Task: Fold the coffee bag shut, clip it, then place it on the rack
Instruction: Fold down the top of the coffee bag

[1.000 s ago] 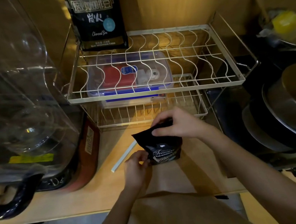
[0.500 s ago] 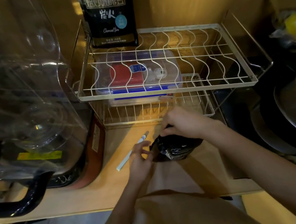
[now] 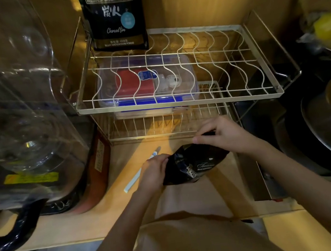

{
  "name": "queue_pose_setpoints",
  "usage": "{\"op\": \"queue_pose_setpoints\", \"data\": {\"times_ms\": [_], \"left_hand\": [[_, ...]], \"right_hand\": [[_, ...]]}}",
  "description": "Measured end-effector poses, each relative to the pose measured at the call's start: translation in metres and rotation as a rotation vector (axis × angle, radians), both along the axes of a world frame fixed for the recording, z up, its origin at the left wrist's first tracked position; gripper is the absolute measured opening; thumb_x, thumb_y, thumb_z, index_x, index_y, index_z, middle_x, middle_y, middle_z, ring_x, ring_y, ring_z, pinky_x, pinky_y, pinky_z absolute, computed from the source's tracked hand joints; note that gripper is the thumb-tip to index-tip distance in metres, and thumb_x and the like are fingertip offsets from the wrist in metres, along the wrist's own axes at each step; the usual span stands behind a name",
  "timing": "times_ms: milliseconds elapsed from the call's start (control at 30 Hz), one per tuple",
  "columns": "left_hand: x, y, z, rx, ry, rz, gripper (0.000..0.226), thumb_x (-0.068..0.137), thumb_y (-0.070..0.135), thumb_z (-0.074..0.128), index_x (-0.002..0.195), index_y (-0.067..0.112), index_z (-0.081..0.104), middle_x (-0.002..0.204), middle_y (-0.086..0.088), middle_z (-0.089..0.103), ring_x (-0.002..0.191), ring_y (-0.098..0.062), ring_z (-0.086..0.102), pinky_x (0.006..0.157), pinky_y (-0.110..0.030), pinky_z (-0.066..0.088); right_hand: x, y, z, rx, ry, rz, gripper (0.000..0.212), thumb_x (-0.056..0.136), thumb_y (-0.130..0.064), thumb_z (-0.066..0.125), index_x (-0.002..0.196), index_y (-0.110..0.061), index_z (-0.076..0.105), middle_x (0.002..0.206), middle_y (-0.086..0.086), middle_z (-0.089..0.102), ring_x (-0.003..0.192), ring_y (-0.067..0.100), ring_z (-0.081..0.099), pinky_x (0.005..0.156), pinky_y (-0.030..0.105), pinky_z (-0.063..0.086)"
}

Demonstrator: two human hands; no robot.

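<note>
A small black coffee bag (image 3: 195, 163) lies tilted on the wooden counter, its top towards the right. My right hand (image 3: 222, 134) pinches the bag's top edge. My left hand (image 3: 154, 173) grips the bag's left side. A long pale sealing clip (image 3: 139, 174) lies on the counter just left of my left hand, partly hidden by it. The two-tier wire rack (image 3: 178, 102) stands behind the bag.
A large black coffee bag (image 3: 114, 16) stands at the back left of the rack's top tier. A clear plastic box (image 3: 146, 85) sits on the lower tier. A big transparent appliance (image 3: 16, 115) fills the left. Metal pans (image 3: 329, 131) crowd the right.
The bag has tipped from upright to lying over to the right. My left hand has closed onto the bag's left side. The camera has shifted closer.
</note>
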State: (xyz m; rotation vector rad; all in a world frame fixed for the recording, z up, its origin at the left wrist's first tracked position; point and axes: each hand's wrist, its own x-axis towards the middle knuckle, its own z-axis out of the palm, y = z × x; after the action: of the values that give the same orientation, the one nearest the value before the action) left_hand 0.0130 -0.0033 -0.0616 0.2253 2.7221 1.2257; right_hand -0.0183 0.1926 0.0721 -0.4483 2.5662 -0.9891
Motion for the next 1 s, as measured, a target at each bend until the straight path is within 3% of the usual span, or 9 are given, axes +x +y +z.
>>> {"op": "queue_pose_setpoints", "data": {"times_ms": [67, 167, 267, 433, 633, 767, 1000], "left_hand": [[0.005, 0.005, 0.000, -0.014, 0.077, 0.029, 0.022, 0.091, 0.011, 0.044, 0.095, 0.009, 0.065, 0.092, -0.016, 0.072, 0.086, -0.032, 0.064, 0.066, -0.025, 0.036], [0.009, 0.012, -0.001, -0.077, 0.123, 0.058, 0.022, 0.091, 0.012, 0.044, 0.095, 0.010, 0.065, 0.090, -0.015, 0.072, 0.085, -0.032, 0.064, 0.068, -0.032, 0.043], [0.010, 0.016, -0.001, -0.117, 0.169, 0.047, 0.021, 0.090, 0.012, 0.045, 0.095, 0.011, 0.066, 0.086, -0.014, 0.073, 0.081, -0.033, 0.065, 0.065, -0.034, 0.047], [0.006, 0.021, 0.003, -0.208, 0.184, 0.018, 0.022, 0.090, 0.014, 0.042, 0.094, 0.012, 0.064, 0.085, -0.012, 0.072, 0.080, -0.034, 0.064, 0.063, -0.034, 0.042], [0.005, 0.011, 0.002, -0.182, 0.234, 0.082, 0.020, 0.086, 0.017, 0.046, 0.084, 0.013, 0.065, 0.070, -0.016, 0.071, 0.063, -0.037, 0.064, 0.058, -0.036, 0.048], [0.007, 0.006, -0.005, -0.127, 0.228, 0.117, 0.021, 0.086, 0.021, 0.045, 0.085, 0.014, 0.065, 0.066, -0.017, 0.071, 0.057, -0.035, 0.064, 0.056, -0.033, 0.050], [0.008, 0.006, -0.012, -0.033, 0.123, 0.123, 0.018, 0.088, 0.016, 0.051, 0.087, 0.009, 0.067, 0.069, -0.017, 0.071, 0.062, -0.034, 0.063, 0.056, -0.023, 0.030]], "right_hand": [[-0.001, 0.000, 0.004, 0.107, 0.005, 0.026, 0.011, 0.083, -0.022, 0.062, 0.082, -0.016, 0.071, 0.078, -0.007, 0.065, 0.078, 0.010, 0.061, 0.078, 0.032, 0.050], [-0.001, -0.010, 0.013, 0.440, 0.071, 0.156, 0.017, 0.087, -0.025, 0.055, 0.084, -0.016, 0.068, 0.084, -0.002, 0.067, 0.081, 0.015, 0.061, 0.082, 0.036, 0.051], [0.002, -0.031, 0.020, 0.714, 0.148, 0.277, 0.021, 0.088, -0.027, 0.053, 0.089, -0.009, 0.063, 0.078, 0.002, 0.055, 0.077, 0.020, 0.055, 0.073, 0.034, 0.050], [0.008, -0.052, 0.015, 0.992, 0.262, 0.516, 0.016, 0.089, -0.005, 0.046, 0.099, -0.008, 0.058, 0.099, 0.007, 0.064, 0.092, 0.025, 0.063, 0.063, 0.029, 0.039], [-0.006, -0.033, 0.010, 0.796, 0.222, 0.394, 0.009, 0.087, -0.009, 0.050, 0.091, -0.008, 0.058, 0.077, 0.005, 0.052, 0.086, 0.026, 0.061, 0.072, 0.035, 0.047], [-0.007, -0.031, 0.010, 0.648, 0.149, 0.299, 0.018, 0.090, -0.022, 0.050, 0.092, -0.010, 0.064, 0.089, 0.009, 0.066, 0.087, 0.025, 0.062, 0.081, 0.042, 0.050], [-0.013, -0.045, 0.010, 0.697, 0.125, 0.350, 0.011, 0.088, -0.018, 0.053, 0.090, -0.013, 0.063, 0.091, 0.006, 0.062, 0.093, 0.025, 0.058, 0.074, 0.034, 0.043]]}}
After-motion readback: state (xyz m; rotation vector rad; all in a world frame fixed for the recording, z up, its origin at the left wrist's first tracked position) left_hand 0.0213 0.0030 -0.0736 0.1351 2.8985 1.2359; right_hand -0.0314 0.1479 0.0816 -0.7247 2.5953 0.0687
